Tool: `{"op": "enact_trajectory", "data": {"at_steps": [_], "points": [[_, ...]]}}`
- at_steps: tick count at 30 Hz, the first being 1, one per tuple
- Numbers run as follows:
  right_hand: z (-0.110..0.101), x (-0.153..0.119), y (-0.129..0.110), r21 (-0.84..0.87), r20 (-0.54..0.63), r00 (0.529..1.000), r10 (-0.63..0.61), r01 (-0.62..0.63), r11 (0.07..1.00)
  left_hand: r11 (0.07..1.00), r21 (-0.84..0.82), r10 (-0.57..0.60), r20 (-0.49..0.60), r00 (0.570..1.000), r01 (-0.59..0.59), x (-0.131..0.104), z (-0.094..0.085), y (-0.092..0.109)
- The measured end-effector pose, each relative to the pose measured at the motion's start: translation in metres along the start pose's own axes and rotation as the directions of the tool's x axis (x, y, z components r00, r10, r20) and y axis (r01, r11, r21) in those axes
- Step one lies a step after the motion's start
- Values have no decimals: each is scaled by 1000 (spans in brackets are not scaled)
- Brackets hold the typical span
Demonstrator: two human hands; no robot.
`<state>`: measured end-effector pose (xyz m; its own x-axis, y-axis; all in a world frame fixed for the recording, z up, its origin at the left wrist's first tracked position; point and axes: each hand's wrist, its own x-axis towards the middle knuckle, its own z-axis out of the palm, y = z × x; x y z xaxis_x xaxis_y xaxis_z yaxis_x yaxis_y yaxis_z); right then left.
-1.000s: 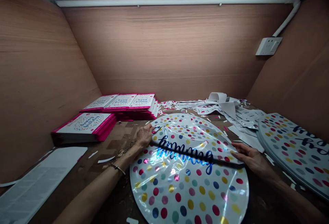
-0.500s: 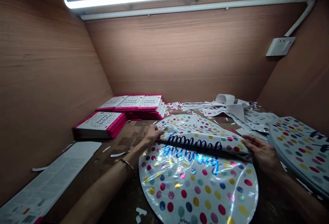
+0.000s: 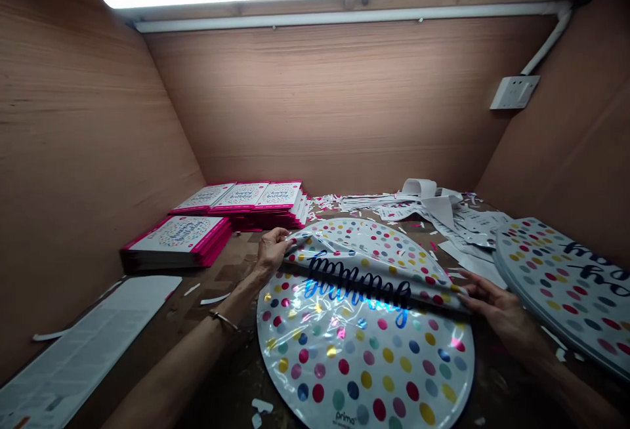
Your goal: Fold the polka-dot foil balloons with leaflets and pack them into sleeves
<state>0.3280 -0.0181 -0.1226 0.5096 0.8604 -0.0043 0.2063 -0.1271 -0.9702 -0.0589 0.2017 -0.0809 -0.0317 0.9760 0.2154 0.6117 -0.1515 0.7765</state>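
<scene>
A flat, round foil balloon, white with coloured dots and blue "happy birthday" lettering, lies in front of me. A raised fold runs across its middle, hanging over part of the lettering. My left hand pinches the fold's left end between thumb and fingers. At the fold's right end, my right hand holds the foil's edge between thumb and fingertips. Just beyond that hand, at the right, is a stack of the same dotted balloons.
Pink-and-white printed packs are stacked at the left and back left. A long printed sheet lies at the front left. Paper strips and scraps litter the back right. Wooden walls enclose the bench, with a socket at right.
The fold has come forward and lower, covering more of the word "birthday". Both hands keep their hold on its ends. The whole view has shifted slightly, moving things leftward.
</scene>
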Motion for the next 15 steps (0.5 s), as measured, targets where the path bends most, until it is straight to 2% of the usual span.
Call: {"op": "enact_trajectory", "data": {"at_steps": [3,5,7,10,12,15], "points": [[11,16,1,-48,-127,986,-111,106,993,989,135,67,-60,996,-59,4,2,5],[20,27,4,-208,-190,956,-225,184,961,962,259,106,-66,992,-86,3,3,6],[27,35,10,-403,-203,913,-355,252,880,919,379,133,-32,991,-111,0,3,4],[32,40,21,-541,-129,886,-445,313,780,841,519,131,80,988,-153,-7,4,-6],[32,38,29,-581,-68,893,-446,328,745,791,585,107,156,982,-179,-12,5,-14],[28,34,38,-704,39,898,-439,336,625,729,657,67,208,976,-190,-15,7,-23]]}}
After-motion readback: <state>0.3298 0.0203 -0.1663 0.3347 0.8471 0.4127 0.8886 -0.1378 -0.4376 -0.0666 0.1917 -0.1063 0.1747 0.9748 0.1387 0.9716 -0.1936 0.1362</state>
